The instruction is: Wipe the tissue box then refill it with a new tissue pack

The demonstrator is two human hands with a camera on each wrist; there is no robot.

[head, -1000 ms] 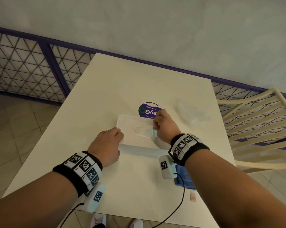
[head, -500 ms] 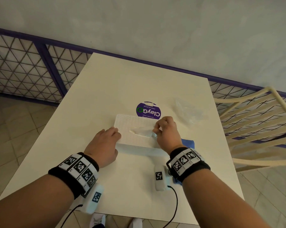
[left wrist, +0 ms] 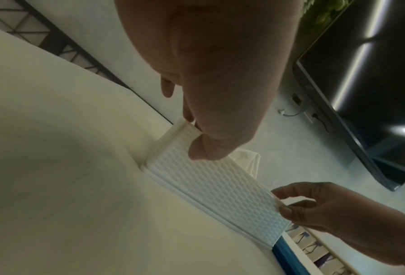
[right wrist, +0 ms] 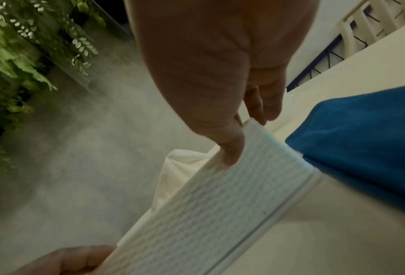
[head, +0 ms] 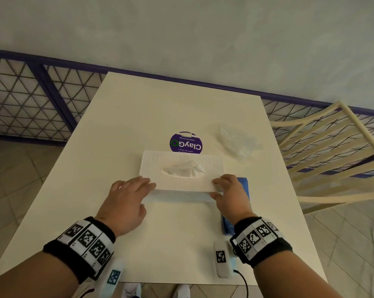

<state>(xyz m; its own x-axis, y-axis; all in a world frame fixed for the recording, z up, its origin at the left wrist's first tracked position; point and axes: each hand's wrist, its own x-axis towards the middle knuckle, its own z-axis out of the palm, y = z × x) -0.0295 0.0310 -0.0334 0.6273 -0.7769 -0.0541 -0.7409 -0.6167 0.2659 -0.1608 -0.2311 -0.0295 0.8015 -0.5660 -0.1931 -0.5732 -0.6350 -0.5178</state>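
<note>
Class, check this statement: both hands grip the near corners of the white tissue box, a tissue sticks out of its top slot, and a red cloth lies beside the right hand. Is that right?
One detail is wrong: the cloth is blue, not red, as the head view and right wrist view show. The rest holds: the left hand and right hand grip the near corners of the tissue box, and a tissue sticks out of its top slot.

White tissue box (head: 181,162) showing an embossed brick-like weave, with a white tissue (head: 185,168) lying in its slot. Cream desk (head: 151,108) carrying a purple round sticker (head: 186,143) bearing white lettering and a green ring. Blue cloth (head: 243,183) showing plain. Wristbands (head: 89,239) displaying black-and-white square codes. Clear plastic wrapper (head: 235,140) glinting grey.
</note>
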